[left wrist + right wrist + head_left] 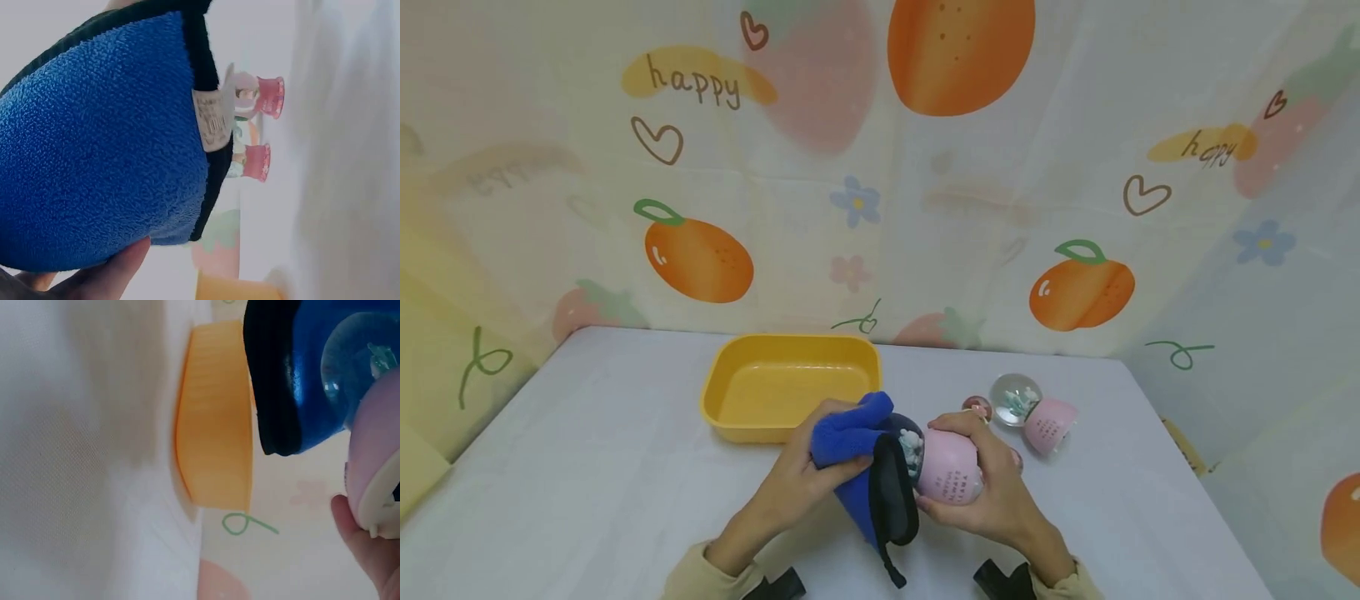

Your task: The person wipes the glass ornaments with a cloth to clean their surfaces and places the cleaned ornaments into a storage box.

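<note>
A blue terry cloth [853, 437] with black edging is gripped by my left hand [793, 487], its thumb across the front. In the left wrist view a white tag [212, 122] is sewn to the cloth's border. My right hand [996, 487] holds a snow globe by its pink base [951, 468], tilted sideways with the ball toward the cloth. The glass ball [359, 359] overlaps the cloth in the right wrist view, with a small figure inside. Part of the ball is hidden by the cloth's black edge in the head view.
Right of my right hand lies another pink-based snow globe [1051, 425]. Two small snow globes with red bases, one nearer [270, 97] and one farther [256, 162], stand on the table. A yellow tray [752, 433] sits behind my left hand. A printed curtain [805, 250] hangs beyond the table.
</note>
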Action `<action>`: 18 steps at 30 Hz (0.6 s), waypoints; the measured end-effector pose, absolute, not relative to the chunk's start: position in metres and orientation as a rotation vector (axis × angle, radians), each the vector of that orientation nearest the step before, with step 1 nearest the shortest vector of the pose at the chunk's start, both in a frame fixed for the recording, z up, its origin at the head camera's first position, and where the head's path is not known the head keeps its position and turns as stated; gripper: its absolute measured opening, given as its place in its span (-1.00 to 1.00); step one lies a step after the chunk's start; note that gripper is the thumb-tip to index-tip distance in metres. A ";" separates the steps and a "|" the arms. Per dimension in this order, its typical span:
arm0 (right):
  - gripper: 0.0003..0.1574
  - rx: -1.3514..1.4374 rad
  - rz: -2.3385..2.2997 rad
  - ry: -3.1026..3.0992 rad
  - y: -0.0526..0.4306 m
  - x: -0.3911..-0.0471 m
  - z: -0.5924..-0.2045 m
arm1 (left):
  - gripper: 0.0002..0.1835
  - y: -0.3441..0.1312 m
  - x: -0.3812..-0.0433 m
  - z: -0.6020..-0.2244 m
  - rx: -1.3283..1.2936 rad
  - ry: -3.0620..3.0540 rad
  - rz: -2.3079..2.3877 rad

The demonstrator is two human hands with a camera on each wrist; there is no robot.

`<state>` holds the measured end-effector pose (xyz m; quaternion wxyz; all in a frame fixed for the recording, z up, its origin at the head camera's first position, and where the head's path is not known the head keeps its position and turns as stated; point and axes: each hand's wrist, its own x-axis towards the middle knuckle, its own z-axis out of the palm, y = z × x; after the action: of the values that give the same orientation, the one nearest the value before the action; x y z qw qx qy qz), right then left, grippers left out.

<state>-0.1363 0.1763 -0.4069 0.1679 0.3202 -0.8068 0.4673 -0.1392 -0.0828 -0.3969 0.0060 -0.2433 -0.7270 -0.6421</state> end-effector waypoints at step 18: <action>0.14 0.971 1.445 -2.224 0.174 -0.136 -0.406 | -0.23 -0.090 -0.137 -0.395 -0.959 -2.268 -2.101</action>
<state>-0.1356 0.1739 -0.4064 0.1579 0.3395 -0.7775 0.5053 -0.1368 -0.0901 -0.3948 -0.0478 -0.2960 -0.6999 -0.6483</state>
